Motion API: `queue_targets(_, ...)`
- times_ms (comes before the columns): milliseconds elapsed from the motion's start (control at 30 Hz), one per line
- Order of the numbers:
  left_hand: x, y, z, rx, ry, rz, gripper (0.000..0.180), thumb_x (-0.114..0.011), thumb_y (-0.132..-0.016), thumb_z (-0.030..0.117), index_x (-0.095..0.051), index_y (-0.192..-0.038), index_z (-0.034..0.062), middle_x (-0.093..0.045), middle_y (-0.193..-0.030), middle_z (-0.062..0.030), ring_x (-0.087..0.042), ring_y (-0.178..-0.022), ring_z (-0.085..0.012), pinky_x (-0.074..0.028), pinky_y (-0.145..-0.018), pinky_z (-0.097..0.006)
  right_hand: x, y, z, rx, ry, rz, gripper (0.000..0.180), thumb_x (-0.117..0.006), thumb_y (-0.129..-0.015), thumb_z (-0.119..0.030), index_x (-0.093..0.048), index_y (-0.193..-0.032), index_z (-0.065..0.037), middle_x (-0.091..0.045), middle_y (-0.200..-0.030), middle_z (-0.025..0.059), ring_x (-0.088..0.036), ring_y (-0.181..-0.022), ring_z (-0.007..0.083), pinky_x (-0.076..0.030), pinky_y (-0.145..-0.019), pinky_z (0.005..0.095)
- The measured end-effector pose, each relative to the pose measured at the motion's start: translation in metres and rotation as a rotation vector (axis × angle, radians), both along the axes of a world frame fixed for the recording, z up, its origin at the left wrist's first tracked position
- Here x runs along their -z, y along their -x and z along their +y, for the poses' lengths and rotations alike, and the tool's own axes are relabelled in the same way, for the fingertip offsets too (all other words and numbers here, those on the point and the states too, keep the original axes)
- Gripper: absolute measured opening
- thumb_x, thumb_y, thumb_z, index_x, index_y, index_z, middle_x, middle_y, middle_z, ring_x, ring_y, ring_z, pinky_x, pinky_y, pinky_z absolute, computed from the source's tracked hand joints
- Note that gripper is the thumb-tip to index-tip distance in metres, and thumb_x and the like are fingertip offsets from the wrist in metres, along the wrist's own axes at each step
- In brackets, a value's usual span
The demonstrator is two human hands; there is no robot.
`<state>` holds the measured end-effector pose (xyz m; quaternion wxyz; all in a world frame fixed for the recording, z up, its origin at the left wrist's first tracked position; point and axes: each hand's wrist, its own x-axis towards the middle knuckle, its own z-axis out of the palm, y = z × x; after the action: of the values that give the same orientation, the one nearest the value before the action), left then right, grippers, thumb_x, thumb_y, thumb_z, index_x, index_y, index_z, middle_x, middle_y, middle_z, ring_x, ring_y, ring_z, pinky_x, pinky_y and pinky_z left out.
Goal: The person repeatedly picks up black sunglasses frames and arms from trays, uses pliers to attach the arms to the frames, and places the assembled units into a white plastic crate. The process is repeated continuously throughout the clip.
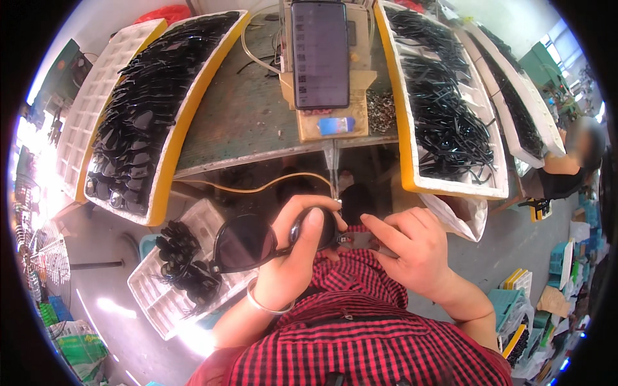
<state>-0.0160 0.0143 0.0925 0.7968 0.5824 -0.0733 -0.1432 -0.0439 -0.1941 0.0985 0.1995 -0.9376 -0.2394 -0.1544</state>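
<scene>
My left hand [297,248] is closed round a pair of dark sunglasses [244,243], thumb against one lens and the other lens sticking out to the left. Just right of the frame's hinge end, my right hand [412,248] has its fingers curled and its thumb and forefinger near each other. Something small and greyish shows between them, too blurred to name. Above the sunglasses, a thin metal nozzle-like part [331,167] hangs from the bench front.
On the bench [225,109] stand a phone [320,58] and a blue-and-white small box [336,125]. A tray of dark glasses frames [145,109] is at left, a tray of black temple arms [444,109] at right. A lower white tray [145,283] holds more black parts. Another person [566,167] sits far right.
</scene>
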Motion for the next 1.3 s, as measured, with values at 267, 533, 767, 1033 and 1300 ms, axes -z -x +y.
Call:
queue_targets(267,0.008,-0.005,0.007,-0.010,0.054,-0.022,0.021,-0.040,-0.101,0.005,-0.056,-0.113,-0.0024,-0.064,-0.095,-0.0111,-0.063,-0.082,-0.0149,-0.053,-0.073,-0.027,-0.006,0.006,-0.011,-0.034,-0.536,0.772,0.035,-0.080,-0.079,-0.018,-0.069,-0.108,-0.003,-0.069,-0.089,0.0131,-0.066,-0.078,0.0156,-0.050,-0.067,0.0280)
queue_targets(533,0.072,-0.039,0.057,-0.443,-0.160,0.186,0.016,-0.058,-0.095,0.019,-0.056,-0.100,0.0034,-0.051,-0.078,-0.0019,-0.054,-0.059,-0.0109,-0.041,-0.050,-0.024,-0.006,-0.139,-0.081,0.456,0.430,0.057,0.030,-0.072,-0.076,-0.021,-0.068,-0.102,-0.008,-0.064,-0.084,0.0120,-0.061,-0.086,0.0327,-0.049,-0.078,0.0426)
queue_targets(767,0.082,-0.088,0.096,-0.365,-0.490,0.180,0.023,-0.067,-0.089,0.019,-0.055,-0.101,0.0026,-0.054,-0.076,-0.0047,-0.055,-0.058,-0.0104,-0.042,-0.046,-0.025,0.008,-0.145,-0.074,0.434,0.215,-0.124,0.026,-0.069,-0.077,-0.016,-0.066,-0.101,-0.007,-0.063,-0.086,0.0109,-0.060,-0.086,0.0305,-0.048,-0.076,0.0413)
queue_targets(1033,0.109,-0.173,0.047,-0.846,-1.528,-0.397,0.034,-0.072,-0.076,0.031,-0.060,-0.092,0.0038,-0.055,-0.098,-0.0132,-0.056,-0.097,-0.0321,-0.047,-0.079,-0.044,0.034,-0.031,-0.041,0.265,-0.359,0.097,0.036,-0.075,-0.076,-0.009,-0.063,-0.109,-0.001,-0.064,-0.093,0.0105,-0.062,-0.084,0.0240,-0.048,-0.078,0.0345)
queue_targets(1300,0.104,-0.136,0.039,-0.955,-1.299,-0.621,0.040,-0.072,-0.078,0.028,-0.060,-0.108,0.0045,-0.057,-0.106,-0.0131,-0.053,-0.099,-0.0326,-0.041,-0.084,-0.043,0.043,0.033,-0.025,0.175,-1.070,1.008,0.041,-0.072,-0.076,-0.003,-0.061,-0.115,0.000,-0.066,-0.095,0.0067,-0.062,-0.090,0.0163,-0.047,-0.083,0.0298)
